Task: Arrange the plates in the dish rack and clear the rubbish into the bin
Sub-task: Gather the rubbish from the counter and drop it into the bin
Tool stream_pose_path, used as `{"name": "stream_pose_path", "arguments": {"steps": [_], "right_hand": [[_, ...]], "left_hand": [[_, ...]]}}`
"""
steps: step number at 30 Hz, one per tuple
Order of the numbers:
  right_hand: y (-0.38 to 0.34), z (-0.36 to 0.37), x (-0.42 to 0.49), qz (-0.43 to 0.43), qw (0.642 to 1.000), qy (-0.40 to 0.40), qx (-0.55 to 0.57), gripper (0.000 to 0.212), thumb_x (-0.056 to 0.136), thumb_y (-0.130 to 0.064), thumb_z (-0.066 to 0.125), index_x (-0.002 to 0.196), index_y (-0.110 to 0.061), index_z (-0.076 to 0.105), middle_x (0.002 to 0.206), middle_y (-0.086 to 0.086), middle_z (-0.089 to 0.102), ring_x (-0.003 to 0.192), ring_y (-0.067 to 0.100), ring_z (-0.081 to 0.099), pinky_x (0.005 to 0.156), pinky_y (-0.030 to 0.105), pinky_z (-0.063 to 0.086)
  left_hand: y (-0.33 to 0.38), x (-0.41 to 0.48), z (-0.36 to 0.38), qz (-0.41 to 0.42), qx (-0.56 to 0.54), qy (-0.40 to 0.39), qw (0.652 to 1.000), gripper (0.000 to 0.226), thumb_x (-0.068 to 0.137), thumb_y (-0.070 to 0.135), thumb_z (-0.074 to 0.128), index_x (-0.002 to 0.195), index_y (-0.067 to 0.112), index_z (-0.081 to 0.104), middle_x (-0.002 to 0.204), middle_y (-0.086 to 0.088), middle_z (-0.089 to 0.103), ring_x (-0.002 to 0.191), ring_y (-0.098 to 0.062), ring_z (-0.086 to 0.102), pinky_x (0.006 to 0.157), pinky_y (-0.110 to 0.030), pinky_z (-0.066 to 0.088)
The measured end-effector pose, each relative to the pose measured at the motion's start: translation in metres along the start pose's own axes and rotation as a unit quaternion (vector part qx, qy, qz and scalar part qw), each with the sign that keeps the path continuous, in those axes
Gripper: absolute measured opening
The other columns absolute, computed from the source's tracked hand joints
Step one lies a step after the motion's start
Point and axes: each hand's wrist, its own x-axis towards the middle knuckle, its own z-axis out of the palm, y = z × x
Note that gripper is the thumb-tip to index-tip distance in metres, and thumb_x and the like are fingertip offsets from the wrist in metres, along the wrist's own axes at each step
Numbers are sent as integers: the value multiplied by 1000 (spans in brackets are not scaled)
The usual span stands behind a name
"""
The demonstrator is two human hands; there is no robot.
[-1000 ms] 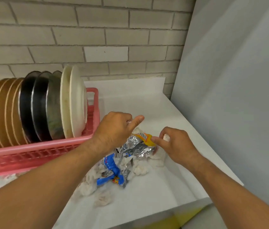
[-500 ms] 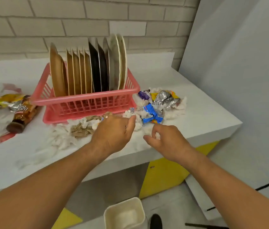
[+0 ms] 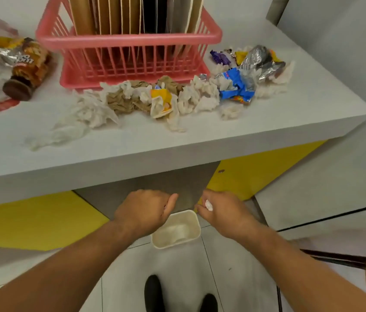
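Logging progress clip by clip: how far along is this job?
Done: the brown and black plates stand upright in the pink plastic dish rack. In hand: both hands hover over the small cream bin; the right hand pinches a white tissue scrap, the left hand is curled, contents hidden. Left: crumpled white tissues, blue and silver foil wrappers and a brown bottle lie on the white counter.

No legible text anywhere (just blurred white lettering on the label of the brown bottle [image 3: 26,69])
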Motion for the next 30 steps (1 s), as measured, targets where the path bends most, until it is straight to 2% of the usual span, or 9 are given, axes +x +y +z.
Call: {"name": "stream_pose_path", "arguments": {"steps": [5,9,13,17,20,23,26,28,30], "right_hand": [[48,76,3,-9,998,-53,-43,28,94,-46,44,85,-20,49,90,9,64,85,28,58,64,31,40],[97,150,17,-17,993,-94,-76,34,96,-46,41,100,-15,53,96,10,64,86,30,60,68,34,47],[143,234,48,-29,984,-128,-120,28,94,-40,44,104,-15,53,99,11,63,87,32,61,66,33,43],[183,317,100,-33,981,-144,-128,21,92,-33,47,99,-15,53,100,11,61,88,33,60,63,31,37],[204,375,142,-20,977,-177,-114,16,89,-24,50,100,-13,53,105,12,59,93,32,57,65,31,36],[220,433,180,-2,968,-235,-91,28,87,-21,54,114,-13,52,118,13,55,105,32,55,77,32,43],[230,474,204,21,953,-297,-60,55,85,-30,60,135,-16,40,137,11,45,118,31,51,88,36,44],[235,483,211,22,953,-300,-29,69,84,-32,64,143,-19,31,148,7,34,128,28,43,99,37,41],[240,476,210,4,962,-273,0,64,84,-29,64,142,-22,35,147,3,35,127,24,44,101,34,41]], "left_hand": [[-11,-19,96,-28,2,-68,997,50,95,53,15,68,25,45,74,2,62,68,-23,59,57,-30,38],[-20,-25,184,-38,26,-99,994,49,97,51,18,69,24,48,75,1,64,70,-25,61,58,-30,34],[-39,-29,272,-62,10,-120,991,39,96,50,19,71,27,38,72,0,63,68,-26,60,56,-32,33],[-63,-30,350,-99,-11,-135,986,36,94,53,23,70,28,30,63,2,48,67,-26,57,55,-33,34],[-82,-33,391,-119,-13,-134,984,38,91,58,29,69,27,33,60,5,44,61,-21,52,55,-32,36],[-97,-36,419,-131,-22,-133,982,37,85,63,31,69,30,33,61,8,45,57,-13,46,52,-28,30],[-112,-32,438,-134,-29,-125,983,36,80,65,30,69,31,35,62,10,46,56,-12,46,49,-21,27],[-120,-22,453,-124,-22,-123,984,35,80,66,31,69,33,34,63,12,46,58,-13,45,49,-20,25],[-125,-5,473,-106,-17,-140,984,32,82,64,33,73,33,34,68,12,45,62,-11,43,54,-24,28]]}}
